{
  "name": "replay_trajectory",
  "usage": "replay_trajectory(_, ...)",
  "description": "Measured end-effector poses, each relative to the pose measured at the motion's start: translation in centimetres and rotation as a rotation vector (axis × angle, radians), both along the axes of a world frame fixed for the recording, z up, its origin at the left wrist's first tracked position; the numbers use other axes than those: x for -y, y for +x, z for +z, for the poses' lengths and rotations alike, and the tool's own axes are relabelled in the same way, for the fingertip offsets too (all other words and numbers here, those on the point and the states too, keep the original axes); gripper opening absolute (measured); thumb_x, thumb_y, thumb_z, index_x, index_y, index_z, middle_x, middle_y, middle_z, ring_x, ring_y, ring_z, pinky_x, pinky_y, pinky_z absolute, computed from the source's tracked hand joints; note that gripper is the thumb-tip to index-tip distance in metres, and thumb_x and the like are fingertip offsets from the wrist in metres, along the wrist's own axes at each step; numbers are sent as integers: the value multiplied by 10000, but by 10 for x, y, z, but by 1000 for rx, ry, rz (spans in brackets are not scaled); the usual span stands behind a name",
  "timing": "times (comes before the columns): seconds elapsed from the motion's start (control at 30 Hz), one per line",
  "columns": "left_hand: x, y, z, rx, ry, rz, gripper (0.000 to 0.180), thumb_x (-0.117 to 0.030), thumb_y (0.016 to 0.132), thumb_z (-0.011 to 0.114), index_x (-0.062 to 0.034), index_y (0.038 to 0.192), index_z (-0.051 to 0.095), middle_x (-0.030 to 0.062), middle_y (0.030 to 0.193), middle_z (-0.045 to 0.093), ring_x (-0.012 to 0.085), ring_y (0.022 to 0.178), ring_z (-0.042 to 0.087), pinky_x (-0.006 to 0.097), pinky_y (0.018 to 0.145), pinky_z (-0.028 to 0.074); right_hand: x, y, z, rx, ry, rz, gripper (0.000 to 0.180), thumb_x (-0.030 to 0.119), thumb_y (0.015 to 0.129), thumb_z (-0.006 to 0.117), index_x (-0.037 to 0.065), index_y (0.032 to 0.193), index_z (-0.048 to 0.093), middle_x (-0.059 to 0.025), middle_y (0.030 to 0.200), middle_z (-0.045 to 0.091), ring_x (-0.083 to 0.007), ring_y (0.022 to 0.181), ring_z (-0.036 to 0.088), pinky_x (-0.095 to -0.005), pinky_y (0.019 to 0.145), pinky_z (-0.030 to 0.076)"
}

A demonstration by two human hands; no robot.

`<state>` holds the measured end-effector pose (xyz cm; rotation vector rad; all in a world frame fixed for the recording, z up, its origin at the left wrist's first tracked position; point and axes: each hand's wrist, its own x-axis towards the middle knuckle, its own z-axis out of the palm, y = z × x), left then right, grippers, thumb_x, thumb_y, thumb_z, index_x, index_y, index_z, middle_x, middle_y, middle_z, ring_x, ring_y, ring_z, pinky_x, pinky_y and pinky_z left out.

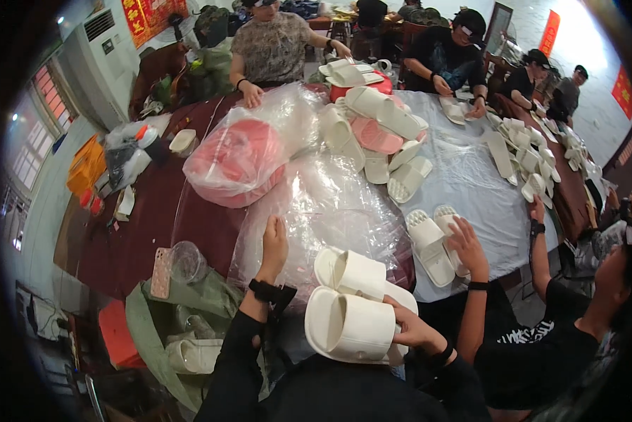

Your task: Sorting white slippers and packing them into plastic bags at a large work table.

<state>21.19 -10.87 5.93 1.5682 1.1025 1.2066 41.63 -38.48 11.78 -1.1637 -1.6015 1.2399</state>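
My right hand (409, 329) is wrapped around the edge of a pair of cream-white foam slide sandals (355, 309), stacked one on the other with their wide straps facing up and toward me; the fingers curl over the right side of the lower one, pinching the stack close to my chest. My left hand (274, 245) is stretched forward and up, fingers held together and flat, resting on the sheet of crumpled clear plastic bags (330, 204) that lies directly ahead of the sandals. So the plastic sits just beyond the pair, toward the middle of the surface (147, 218), and the left hand is the nearer one to it. The sandals' long axis runs roughly left to right across my front. Room is tight on the right: a neighbour's hand (467, 247) rests on another pair of white slides (435, 243) just beside mine. A bagged pink round object (235, 162) lies further off to the left.
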Motion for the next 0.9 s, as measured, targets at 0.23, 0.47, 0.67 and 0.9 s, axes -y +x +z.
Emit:
replay_trajectory(0.23,3,-1,23,15,-120,-166,213,-223,962,463,-39,856,488,-3,715,420,94,671,400,254,623,362,-9,1,0,-16,8,-75,511,142,748,658,46,1237,547,-145,1360,415,-298,1286,350,-390,1065,255)
replay_trajectory(0.47,20,-15,26,-40,-15,-164,189,-222,942,514,-39,908,548,16,766,515,110,714,473,248,680,392,-39,-10,8,66,138,-203,431,78,772,600,26,1198,558,-148,1292,457,-304,1228,415,-364,1017,324)
replay_trajectory(0.67,42,-22,56,-235,52,-404,341,-285,857,628,-35,1084,580,137,969,642,227,906,599,320,822,440,-56,-11,12,212,257,-275,391,63,734,589,22,1123,599,-199,1207,520,-368,1088,520,-389,917,424)
replay_trajectory(0.9,58,-24,55,-569,138,-450,347,-187,839,624,-35,1151,602,182,1035,640,304,921,626,351,831,471,-64,-20,-26,585,275,-347,320,191,703,618,47,988,632,-178,1097,499,-356,1020,500,-442,905,383)
